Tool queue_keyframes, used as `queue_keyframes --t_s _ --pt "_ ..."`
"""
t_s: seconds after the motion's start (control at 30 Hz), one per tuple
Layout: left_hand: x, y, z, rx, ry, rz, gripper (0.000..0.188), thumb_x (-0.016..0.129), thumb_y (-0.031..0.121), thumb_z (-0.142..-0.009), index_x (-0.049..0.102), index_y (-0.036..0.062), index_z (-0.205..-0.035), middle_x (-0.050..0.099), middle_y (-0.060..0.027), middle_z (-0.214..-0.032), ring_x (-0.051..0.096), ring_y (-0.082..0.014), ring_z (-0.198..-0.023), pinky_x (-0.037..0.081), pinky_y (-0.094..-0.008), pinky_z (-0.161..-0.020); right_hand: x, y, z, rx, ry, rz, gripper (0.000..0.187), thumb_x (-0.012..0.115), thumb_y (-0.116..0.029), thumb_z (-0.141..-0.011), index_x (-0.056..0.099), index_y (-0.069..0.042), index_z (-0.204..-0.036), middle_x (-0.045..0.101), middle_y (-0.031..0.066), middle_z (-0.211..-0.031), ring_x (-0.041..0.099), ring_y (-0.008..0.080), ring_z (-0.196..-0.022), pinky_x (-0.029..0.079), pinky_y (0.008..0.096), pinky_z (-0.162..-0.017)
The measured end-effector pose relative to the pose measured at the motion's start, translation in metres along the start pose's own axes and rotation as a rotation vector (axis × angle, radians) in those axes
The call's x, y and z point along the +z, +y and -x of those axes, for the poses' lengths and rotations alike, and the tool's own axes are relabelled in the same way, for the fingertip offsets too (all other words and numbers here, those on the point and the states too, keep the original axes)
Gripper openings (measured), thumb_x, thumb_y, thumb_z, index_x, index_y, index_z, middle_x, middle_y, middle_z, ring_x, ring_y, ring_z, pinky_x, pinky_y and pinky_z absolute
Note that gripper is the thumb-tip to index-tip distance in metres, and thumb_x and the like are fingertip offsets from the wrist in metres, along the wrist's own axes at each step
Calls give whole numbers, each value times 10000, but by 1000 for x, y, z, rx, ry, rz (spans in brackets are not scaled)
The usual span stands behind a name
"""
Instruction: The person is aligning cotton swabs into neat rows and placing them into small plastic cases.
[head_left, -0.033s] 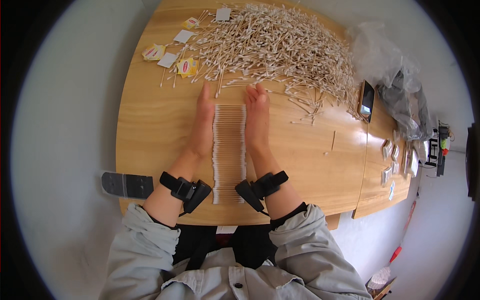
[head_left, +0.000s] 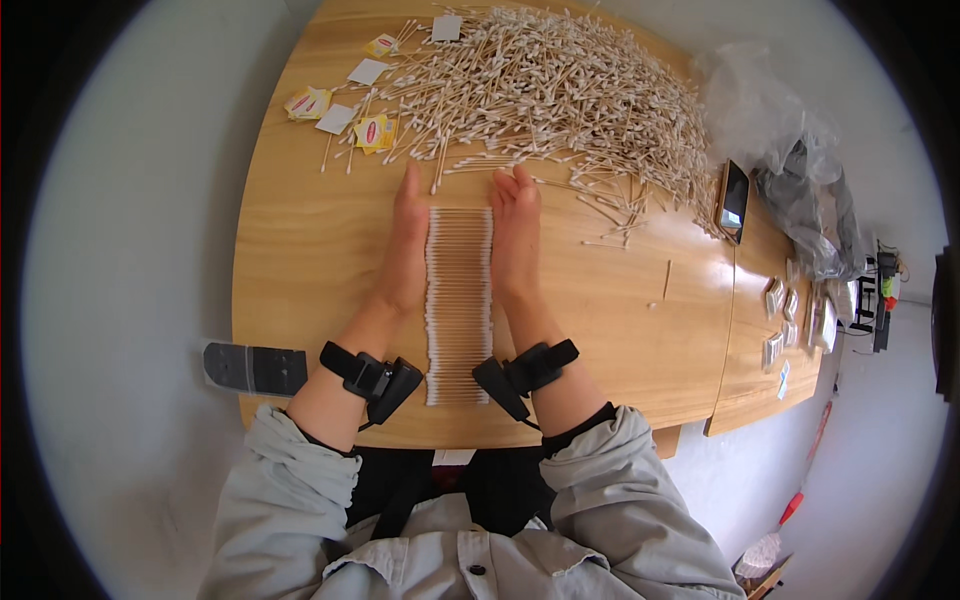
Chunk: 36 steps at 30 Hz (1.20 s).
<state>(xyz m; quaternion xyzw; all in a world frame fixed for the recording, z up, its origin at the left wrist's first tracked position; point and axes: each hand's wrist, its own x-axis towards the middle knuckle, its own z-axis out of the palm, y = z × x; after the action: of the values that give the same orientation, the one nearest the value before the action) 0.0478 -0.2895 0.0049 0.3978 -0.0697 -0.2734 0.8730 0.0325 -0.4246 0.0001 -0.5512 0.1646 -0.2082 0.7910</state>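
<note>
A long row of cotton swabs lies side by side on the wooden table, running away from me with white tips along both edges. My left hand stands on its edge against the row's left tips, fingers stretched out forward. Along the right tips rests my right hand, its fingers slightly bent and apart at the ends. Neither hand grips anything; the row lies between the two palms. Beyond my fingertips spreads a big loose heap of cotton swabs.
Yellow and white cards lie left of the heap. To the right are a phone, crumpled plastic bags and several small packets. A dark strip juts past the table's left edge. One loose swab lies right of my right hand.
</note>
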Motion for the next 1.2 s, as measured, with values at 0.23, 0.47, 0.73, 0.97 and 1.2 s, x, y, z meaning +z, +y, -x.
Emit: queue_keyframes --t_s 0.23,0.47,0.73,0.97,1.2 --pt "4 15 32 -44 75 527 790 191 565 -975 -23 -2 -1481 -49 -128 -1569 -55 -225 -1445 -30 -356 -1162 -31 -3 52 35 55 -57 658 322 -442 -1001 190 42 -1427 331 214 -1391 271 277 -1368 173 369 -1168" --pt "14 4 53 83 -107 -491 855 210 630 -943 -45 21 -1485 -64 -120 -1569 -64 -225 -1445 -36 -357 -1161 -7 3 84 -8 -35 13 678 317 -471 -999 186 27 -1440 328 200 -1412 287 276 -1360 189 369 -1152" --pt "24 3 75 66 15 -512 857 272 597 -954 -42 0 -1482 -6 -152 -1566 1 -247 -1445 31 -352 -1159 -34 -5 109 4 118 -64 679 316 -454 -1003 156 43 -1438 312 205 -1417 253 252 -1376 157 361 -1166" --pt "18 -10 73 140 -140 -469 780 196 556 -979 -41 10 -1484 -50 -114 -1571 -58 -208 -1444 -10 -362 -1161 -20 4 118 -14 41 6 628 302 -413 -1016 192 38 -1439 345 202 -1409 320 266 -1340 220 370 -1139" --pt "24 -11 99 -6 -7 -508 748 211 526 -990 -39 30 -1491 -42 -98 -1572 -10 -219 -1445 16 -344 -1159 -25 7 140 -3 20 0 626 305 -407 -1017 182 38 -1441 325 196 -1423 316 261 -1338 225 363 -1130"
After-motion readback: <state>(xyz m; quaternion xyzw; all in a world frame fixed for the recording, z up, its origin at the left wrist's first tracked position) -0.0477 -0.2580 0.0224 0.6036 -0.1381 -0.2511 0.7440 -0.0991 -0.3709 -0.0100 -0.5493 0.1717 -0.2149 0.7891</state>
